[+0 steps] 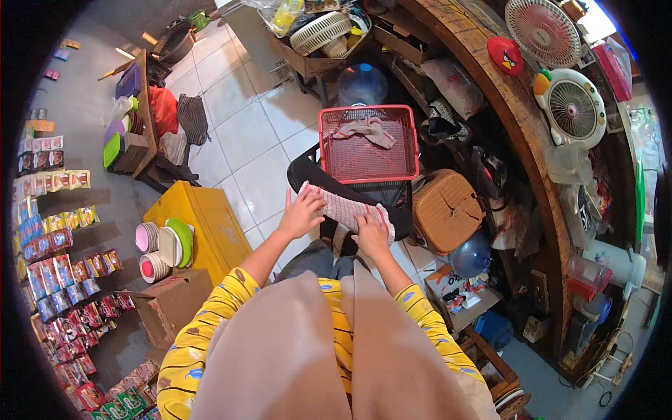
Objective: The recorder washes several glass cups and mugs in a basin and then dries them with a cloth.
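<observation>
A white-and-red checkered cloth (342, 208), folded into a long strip, lies across a long black padded surface (308, 171) in front of me. My left hand (302, 213) rests at the cloth's left end, its fingers spread. My right hand (372, 232) lies on the near edge toward the cloth's right end, fingers apart and touching the fabric. Just beyond the black surface sits a red plastic basket (367, 168) with a crumpled light cloth (368, 130) inside.
To the right stands a brown woven-look stool (446, 211) with a cracked top. A yellow cabinet (199, 217) is at left, beside hanging sachets (66, 269). Blue water jugs (362, 85) and a long wooden shelf (521, 98) with fans (572, 108) fill the far right.
</observation>
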The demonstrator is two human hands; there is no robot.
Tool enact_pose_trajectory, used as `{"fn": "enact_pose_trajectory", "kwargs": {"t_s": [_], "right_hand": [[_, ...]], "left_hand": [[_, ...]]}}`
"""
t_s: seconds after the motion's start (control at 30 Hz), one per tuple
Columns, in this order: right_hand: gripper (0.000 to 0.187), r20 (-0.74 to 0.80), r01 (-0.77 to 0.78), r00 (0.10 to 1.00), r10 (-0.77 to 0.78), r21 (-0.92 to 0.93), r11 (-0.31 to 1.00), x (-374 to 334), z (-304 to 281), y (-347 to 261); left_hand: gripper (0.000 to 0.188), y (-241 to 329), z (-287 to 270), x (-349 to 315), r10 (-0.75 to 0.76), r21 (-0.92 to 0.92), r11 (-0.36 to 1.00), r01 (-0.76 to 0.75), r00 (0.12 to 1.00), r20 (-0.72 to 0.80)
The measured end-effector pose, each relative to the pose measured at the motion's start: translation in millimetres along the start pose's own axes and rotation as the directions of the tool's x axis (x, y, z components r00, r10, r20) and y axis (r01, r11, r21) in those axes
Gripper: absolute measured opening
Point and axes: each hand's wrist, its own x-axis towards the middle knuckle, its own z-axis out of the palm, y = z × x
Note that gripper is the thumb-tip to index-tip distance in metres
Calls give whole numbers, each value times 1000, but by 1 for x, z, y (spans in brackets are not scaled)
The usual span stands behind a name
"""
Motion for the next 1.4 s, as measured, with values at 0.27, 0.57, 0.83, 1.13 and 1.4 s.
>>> {"fn": "enact_pose_trajectory", "kwargs": {"t_s": [0.27, 0.57, 0.83, 1.13, 1.4], "right_hand": [[60, 365, -67, 925, 108, -121, 990, 35, -28, -22], [64, 217, 239, 927, -306, 288, 927, 183, -70, -195], [51, -48, 381, 906, -422, 531, 757, 326, -97, -384], [43, -22, 362, 883, -468, 667, 651, 515, -128, -469], [31, -19, 344, 875, -484, 729, 592, 737, -176, -591]], "left_hand": [[49, -19, -11, 12, 6, -72, 997, -1, 998, 56], [50, -159, -139, -7, -313, -494, 847, 195, 934, -169], [45, -324, -271, 14, -489, -887, 450, 100, 859, -151], [37, -499, -399, 94, -640, -977, -41, -209, 756, -135], [40, -647, -491, 186, -797, -978, -110, -176, 604, -19]]}}
